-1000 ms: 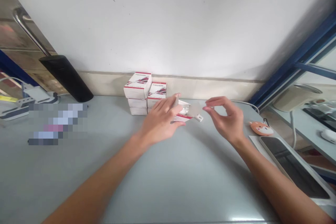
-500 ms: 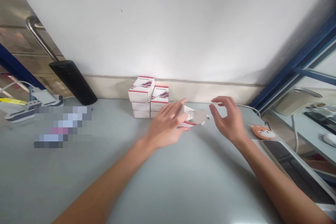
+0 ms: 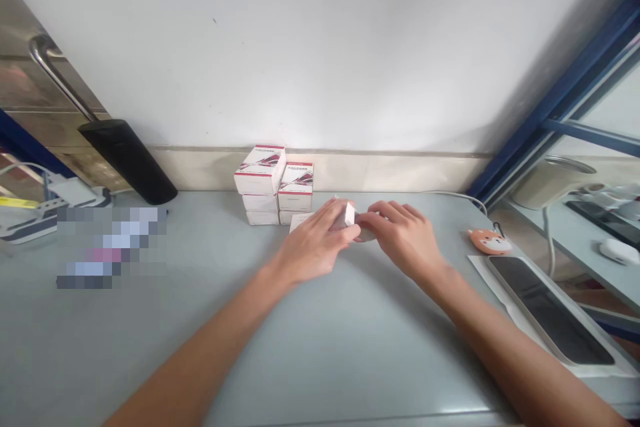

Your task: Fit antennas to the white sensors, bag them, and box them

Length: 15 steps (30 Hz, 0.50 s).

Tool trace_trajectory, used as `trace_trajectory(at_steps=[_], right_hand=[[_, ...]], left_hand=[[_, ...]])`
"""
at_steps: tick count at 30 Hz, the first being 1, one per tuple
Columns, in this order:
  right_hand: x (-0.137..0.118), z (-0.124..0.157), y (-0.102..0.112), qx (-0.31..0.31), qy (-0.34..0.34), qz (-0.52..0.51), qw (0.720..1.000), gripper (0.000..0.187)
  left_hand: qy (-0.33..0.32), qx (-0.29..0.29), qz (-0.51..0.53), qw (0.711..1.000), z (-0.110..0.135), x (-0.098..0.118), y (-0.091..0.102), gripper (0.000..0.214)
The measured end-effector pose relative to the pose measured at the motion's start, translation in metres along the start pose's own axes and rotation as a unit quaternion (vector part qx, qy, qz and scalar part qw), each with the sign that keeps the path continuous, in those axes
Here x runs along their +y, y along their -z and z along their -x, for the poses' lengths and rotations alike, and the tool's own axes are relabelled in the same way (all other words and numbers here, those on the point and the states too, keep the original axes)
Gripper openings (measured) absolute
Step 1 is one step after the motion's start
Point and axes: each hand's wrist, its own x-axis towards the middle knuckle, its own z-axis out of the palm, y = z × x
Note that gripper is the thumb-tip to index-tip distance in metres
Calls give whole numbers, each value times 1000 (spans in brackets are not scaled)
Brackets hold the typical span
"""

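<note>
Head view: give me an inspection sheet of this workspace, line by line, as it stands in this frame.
Surface: grey tabletop.
Job's things: small white box in the left hand; small grey piece under the right hand; white card lying flat against stacked white-and-red boxes.
Clutter: orange fox-shaped case; dark-screened device on a white sheet; pixelated item, unreadable.
Hands: left pinches the box; right's fingers touch the grey piece.
Cables: white cable along the far table edge; power strip with a white lead.
Surroundings: white wall, steel door handle, blue window frame.
</note>
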Motion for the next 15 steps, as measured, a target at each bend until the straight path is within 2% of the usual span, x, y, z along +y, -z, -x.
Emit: trace_trajectory(at_steps=[3, 6, 8, 10, 12, 14, 15], right_hand=[[-1, -2, -5, 7, -9, 9, 1000, 27], [5, -3, -4, 5, -40, 2, 999, 26], [14, -4, -2, 5, -87, -19, 996, 24], [24, -4, 1, 3, -155, -76, 985, 22], [31, -3, 4, -5, -218, -191, 957, 16], [32, -4, 6, -23, -245, -335, 909, 13], [31, -4, 6, -38, -246, -397, 884, 19]], left_hand=[[2, -13, 7, 1000, -2, -3, 3, 23], [15, -21, 23, 999, -3, -8, 3, 36], [32, -21, 34, 999, -3, -13, 2, 51], [42, 3, 50, 998, 0, -17, -1, 62], [44, 32, 64, 996, 2, -19, -4, 69], [45, 46, 68, 996, 5, -18, -5, 72], [47, 48, 65, 996, 6, -18, -5, 72]])
